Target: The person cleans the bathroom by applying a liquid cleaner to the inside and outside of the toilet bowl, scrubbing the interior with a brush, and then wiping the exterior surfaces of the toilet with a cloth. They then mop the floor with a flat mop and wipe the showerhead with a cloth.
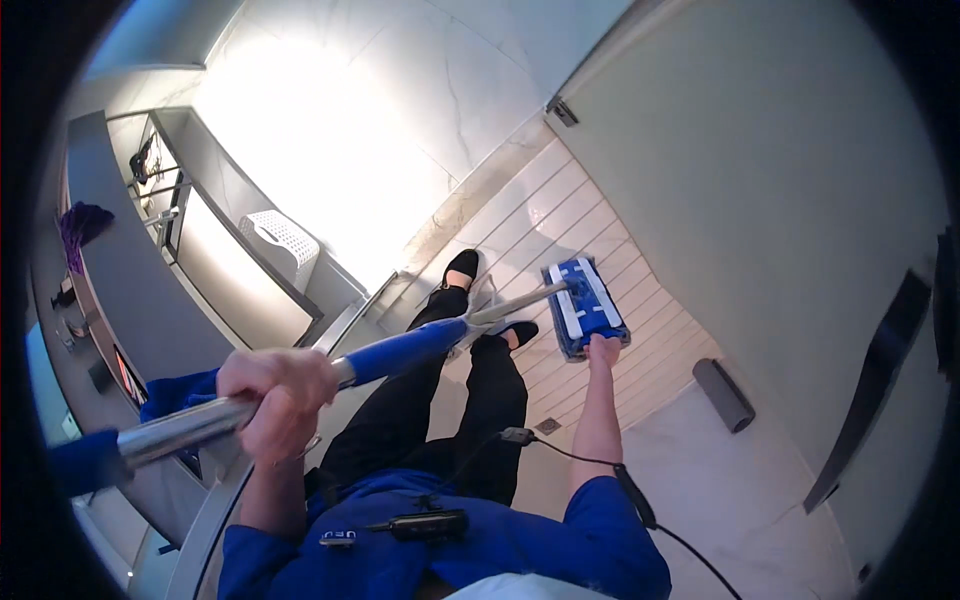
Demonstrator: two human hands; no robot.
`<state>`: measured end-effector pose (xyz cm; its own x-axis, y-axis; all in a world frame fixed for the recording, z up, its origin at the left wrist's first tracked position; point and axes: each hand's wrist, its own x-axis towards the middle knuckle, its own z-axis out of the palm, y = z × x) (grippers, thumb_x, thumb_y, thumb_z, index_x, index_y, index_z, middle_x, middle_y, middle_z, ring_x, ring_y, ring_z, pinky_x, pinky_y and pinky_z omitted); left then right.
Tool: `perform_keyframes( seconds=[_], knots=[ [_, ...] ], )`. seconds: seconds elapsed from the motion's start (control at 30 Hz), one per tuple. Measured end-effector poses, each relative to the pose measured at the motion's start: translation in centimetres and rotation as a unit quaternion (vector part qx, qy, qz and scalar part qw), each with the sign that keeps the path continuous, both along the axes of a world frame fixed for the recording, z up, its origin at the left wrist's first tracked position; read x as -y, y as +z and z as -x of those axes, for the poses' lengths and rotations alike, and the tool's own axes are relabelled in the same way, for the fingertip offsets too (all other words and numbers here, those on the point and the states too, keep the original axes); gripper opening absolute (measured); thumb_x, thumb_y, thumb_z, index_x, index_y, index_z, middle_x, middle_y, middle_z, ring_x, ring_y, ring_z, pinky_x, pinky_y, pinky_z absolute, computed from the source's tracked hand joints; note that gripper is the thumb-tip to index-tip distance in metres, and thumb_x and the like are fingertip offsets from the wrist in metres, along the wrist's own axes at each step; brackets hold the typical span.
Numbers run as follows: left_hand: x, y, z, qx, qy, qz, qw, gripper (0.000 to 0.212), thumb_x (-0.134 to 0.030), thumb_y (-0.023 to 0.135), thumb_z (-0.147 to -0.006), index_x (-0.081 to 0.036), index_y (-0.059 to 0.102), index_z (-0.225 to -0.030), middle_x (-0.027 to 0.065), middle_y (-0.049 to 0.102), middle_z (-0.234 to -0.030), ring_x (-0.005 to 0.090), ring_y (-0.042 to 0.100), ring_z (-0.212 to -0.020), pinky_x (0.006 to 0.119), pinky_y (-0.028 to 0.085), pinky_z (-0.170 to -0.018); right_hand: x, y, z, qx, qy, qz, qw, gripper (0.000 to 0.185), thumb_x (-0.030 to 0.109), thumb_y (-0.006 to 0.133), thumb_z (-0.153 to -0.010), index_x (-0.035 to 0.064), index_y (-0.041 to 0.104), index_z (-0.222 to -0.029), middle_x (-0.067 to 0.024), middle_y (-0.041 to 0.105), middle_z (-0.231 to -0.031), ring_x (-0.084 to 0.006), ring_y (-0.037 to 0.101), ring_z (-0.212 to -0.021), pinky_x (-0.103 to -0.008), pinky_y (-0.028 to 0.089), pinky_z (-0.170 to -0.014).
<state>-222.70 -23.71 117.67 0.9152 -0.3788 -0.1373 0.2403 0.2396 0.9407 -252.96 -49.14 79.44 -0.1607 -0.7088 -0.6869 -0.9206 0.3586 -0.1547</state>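
My left hand [281, 397] is wrapped around the metal pole [199, 427] of a flat mop. The pole has blue grip sleeves [409, 350] and slants across in front of my legs. At its far end is the blue and white mop head [583, 300], with a grey-blue pad showing around its rim. My right hand [604, 349] grips the near end of this mop head; its fingertips are partly hidden. The head is over a slatted pale floor [645, 277], and I cannot tell whether it touches it.
A glass panel edge [360, 311] stands beside my left leg. Left of it, a vanity counter [142, 247] carries a purple cloth [84, 225], with a white perforated basket [281, 240] lower down. To the right are a pale door [757, 187], a grey roll [722, 395] and a floor drain [548, 426].
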Motion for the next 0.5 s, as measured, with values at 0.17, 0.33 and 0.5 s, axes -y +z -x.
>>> perform_keyframes(
  seconds=[0.17,0.33,0.5],
  knots=[
    [2.6,-0.4,1.3,-0.004,-0.103,0.029,0.994,0.018,-0.007,0.059,-0.076,-0.003,0.044,-0.065,0.0045,0.043,-0.05,0.0167,0.039,-0.041,0.033,0.037,-0.045,1.6,3.7,2.1,-0.112,0.236,0.056,0.964,0.027,0.016,0.053,-0.064,-0.0045,0.052,-0.081,-0.0268,0.058,-0.087,-0.0398,0.057,-0.084,-0.0451,0.045,-0.075],
    [-1.8,5.8,-2.1,0.107,-0.199,0.065,0.972,0.023,-0.014,0.065,-0.073,-0.008,0.047,-0.059,0.0019,0.049,-0.049,0.0135,0.048,-0.039,0.025,0.043,-0.04,2.2,4.6,0.9,-0.064,0.332,0.014,0.941,0.026,0.02,0.055,-0.068,-0.0009,0.052,-0.083,-0.0237,0.058,-0.087,-0.0374,0.057,-0.082,-0.0436,0.045,-0.073],
    [-6.3,11.8,0.5,0.202,-0.057,-0.074,0.975,0.02,-0.023,0.061,-0.077,-0.012,0.047,-0.068,-0.0022,0.049,-0.047,0.0051,0.046,-0.036,0.017,0.04,-0.041,-5.5,2.0,-9.7,0.099,0.311,-0.079,0.942,0.031,0.025,0.058,-0.066,-0.0008,0.052,-0.083,-0.0224,0.059,-0.082,-0.0376,0.056,-0.082,-0.0436,0.044,-0.073]
  ],
)
